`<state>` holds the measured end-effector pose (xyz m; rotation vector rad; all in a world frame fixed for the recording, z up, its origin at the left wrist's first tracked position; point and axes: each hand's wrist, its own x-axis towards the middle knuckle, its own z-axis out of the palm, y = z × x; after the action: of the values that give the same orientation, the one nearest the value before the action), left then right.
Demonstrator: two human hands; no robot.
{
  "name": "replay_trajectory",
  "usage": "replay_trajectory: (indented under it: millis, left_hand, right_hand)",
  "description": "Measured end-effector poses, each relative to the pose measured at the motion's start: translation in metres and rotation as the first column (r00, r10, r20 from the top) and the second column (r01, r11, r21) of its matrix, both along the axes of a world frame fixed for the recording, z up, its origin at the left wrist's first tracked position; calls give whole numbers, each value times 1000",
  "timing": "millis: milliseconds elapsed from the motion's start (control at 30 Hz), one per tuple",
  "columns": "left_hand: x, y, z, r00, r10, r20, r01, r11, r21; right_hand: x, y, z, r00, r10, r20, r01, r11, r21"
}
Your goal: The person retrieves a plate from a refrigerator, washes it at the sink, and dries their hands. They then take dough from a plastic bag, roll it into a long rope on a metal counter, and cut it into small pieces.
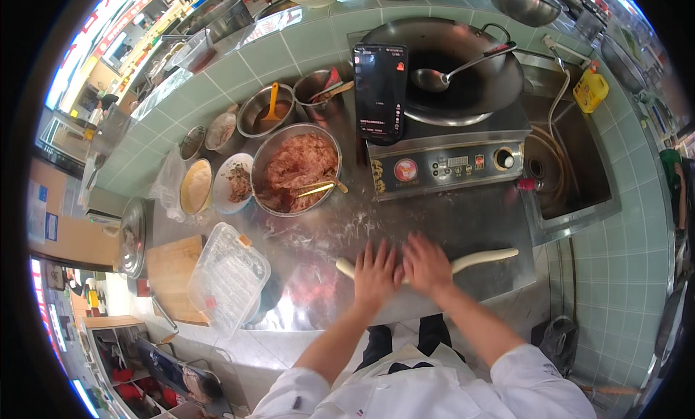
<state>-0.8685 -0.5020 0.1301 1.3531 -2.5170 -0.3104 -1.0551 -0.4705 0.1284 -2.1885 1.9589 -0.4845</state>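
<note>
A long rope of pale dough (485, 259) lies across the front of the stainless steel worktop (304, 299). My left hand (377, 272) rests palm down on it, fingers spread, near its left part. My right hand (427, 264) lies flat on the dough just beside it, the thumbs close together. One end of the rope shows left of my hands and a longer stretch shows on the right; the middle is hidden under them. Beyond my hands, a steel bowl of minced meat (298, 166) holds a golden utensil (316, 190).
An induction cooker (448, 166) bears a wok (461, 93) with a ladle (431, 80); a smartphone (380, 93) stands before it. The sink (570, 174) is right. Left are a plastic lid (231, 278), a wooden board (174, 278) and several bowls.
</note>
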Motion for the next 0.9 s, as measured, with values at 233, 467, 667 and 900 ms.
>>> replay_trajectory:
  millis: [233,467,667,900]
  left_hand:
    - [30,66,28,999,14,37,-13,1000,-12]
    - [4,-57,-6,978,204,-45,-208,969,-134]
    - [49,66,26,999,34,-26,-34,999,11]
    - [32,39,18,988,156,-17,-156,988,-1]
  right_hand:
    - [-15,78,14,990,136,-28,-137,990,-34]
    - [-35,-49,1,985,-157,-76,151,985,-78]
    - [-26,49,16,991,119,-66,-116,992,48]
    - [-33,-40,81,992,8,123,13,985,-171]
